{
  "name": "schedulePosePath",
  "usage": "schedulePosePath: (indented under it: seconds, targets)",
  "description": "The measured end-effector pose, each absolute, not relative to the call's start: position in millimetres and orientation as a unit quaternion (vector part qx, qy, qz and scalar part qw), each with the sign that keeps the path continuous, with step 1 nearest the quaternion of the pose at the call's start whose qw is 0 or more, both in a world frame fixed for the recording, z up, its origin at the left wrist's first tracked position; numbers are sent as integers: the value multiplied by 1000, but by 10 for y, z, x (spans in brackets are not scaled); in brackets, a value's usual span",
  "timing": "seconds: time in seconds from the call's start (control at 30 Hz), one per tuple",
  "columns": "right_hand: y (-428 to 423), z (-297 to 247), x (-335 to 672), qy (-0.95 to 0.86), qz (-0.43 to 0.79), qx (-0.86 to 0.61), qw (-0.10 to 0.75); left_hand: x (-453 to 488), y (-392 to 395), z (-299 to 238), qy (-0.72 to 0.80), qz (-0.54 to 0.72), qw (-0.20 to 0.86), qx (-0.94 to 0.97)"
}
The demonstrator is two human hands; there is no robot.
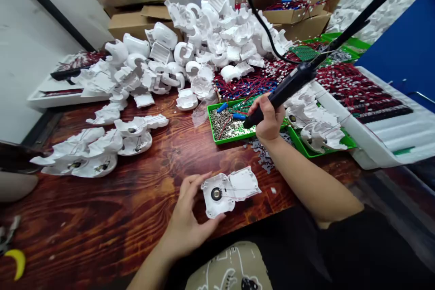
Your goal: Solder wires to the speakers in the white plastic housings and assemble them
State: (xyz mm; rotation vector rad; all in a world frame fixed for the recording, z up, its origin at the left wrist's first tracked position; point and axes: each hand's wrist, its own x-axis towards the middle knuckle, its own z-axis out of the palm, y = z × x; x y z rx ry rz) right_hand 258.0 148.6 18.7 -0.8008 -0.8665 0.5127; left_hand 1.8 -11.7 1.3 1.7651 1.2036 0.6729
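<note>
The single view looks forward and down from the person's head, near the left hand and right hand, spanning the wooden table from near lap to far cardboard boxes.

Place: small-parts assembly workshop. Signs of it, from my side of the wooden surface: white moulded plastic shells, one big pile; a further mass of white parts, far right. Shells fitted with speakers and wires, grouped at left. Green tray of small metal parts. Red wires, in bundles. Green circuit boards. Open cardboard boxes, at the back. White foam tray. Black electric screwdriver, in my right fingers; wired shell, held at its edge by my left fingers.
</note>
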Motion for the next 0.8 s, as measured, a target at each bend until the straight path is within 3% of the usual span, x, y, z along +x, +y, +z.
schedulePosePath:
  seconds: [0.1,0.43,0.8]
  targets:
    - [1590,187,2475,-412,248,-372,794,0,-112,8,458,248,386,762]
    - [1764,148,2478,-402,226,-378,803,41,-149,-30,427,243,415,766]
    - [1342,724,2279,-385,301,-321,811,209,-99,97,490,278,418,713]
